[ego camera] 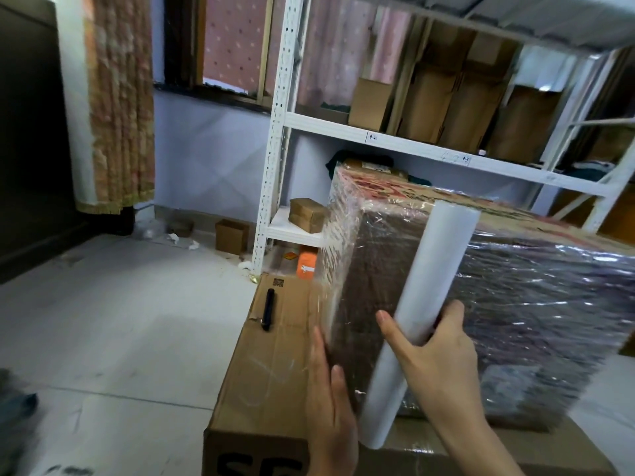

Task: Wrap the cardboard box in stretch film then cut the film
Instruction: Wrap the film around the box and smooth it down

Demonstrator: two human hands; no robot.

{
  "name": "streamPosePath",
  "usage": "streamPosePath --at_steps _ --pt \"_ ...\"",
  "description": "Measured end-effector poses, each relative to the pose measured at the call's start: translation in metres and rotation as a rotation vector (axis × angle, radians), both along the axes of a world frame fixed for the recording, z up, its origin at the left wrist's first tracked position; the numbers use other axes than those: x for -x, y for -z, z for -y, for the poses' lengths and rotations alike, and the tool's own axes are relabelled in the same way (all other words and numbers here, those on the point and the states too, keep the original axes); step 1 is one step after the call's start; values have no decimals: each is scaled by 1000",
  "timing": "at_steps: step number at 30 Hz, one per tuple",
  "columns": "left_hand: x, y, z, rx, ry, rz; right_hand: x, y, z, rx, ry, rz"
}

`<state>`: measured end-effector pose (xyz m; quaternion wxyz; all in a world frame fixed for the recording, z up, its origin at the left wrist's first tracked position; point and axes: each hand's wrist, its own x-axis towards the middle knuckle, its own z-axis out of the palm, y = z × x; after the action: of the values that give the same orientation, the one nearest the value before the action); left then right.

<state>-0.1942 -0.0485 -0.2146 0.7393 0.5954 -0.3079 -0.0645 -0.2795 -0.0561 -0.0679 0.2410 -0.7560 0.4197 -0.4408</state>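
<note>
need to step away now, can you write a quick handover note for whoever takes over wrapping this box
Right hand grips the stretch film roll, held against the wrapped box.
Left hand lies flat on the film at the box's near corner.
The box sits on a larger carton; a black tool, perhaps a cutter, lies on it.
Done: film covers the visible sides.
Left: finish wrapping, cut the film.
</note>
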Motion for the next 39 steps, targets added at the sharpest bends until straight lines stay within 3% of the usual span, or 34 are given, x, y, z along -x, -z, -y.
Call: streamPosePath --at_steps 3,4,6,8,9,12,14,20,22,23,24,26,27,29,31,35,39 --pt "-10 -8 -8 -273 14 -330 -1 -2 -2 -31 -7 -4" --pt "-10 -21 -16 -210 -31 -245 -1 -2 -2 -37 -4 -7" --pt "-5 -67 -35 105 -111 203 -1 -2 -1 -38 0 -6" --pt "-7 -106 -34 205 -152 647 -1 -2 2 -34 1 0" --pt "-9 -124 -29 165 -195 772 -1 -2 3 -41 -5 -2" --pt "-22 -164 -14 119 -248 853 0 1 3 -47 -25 -7" --pt "-30 -172 -3 152 -186 774 0 1 3 -26 -12 -4" --pt "-53 -172 16 244 230 198 0 0 2 -36 -21 16" --pt "-56 -172 13 209 246 -4 0 0 1 -56 -33 8" --pt "-53 -173 5 195 153 41 0 0 1 -61 -36 6" --pt "-51 -178 -3 222 -11 227 0 -1 1 -58 -39 7" --pt "-50 -190 -14 339 -269 783 -1 0 1 -50 -44 11" --pt "-52 -197 -12 345 -302 1054 -1 0 2 -44 -43 12" --pt "-57 -204 -4 236 -288 1303 0 2 4 -30 -33 6" --pt "-63 -201 2 147 -265 1318 1 3 3 -41 -30 -5" --pt "-63 -196 9 156 -322 1239 0 2 2 -32 -32 -32" --pt "-43 -197 16 30 -438 1048 1 3 4 -24 -39 -69"
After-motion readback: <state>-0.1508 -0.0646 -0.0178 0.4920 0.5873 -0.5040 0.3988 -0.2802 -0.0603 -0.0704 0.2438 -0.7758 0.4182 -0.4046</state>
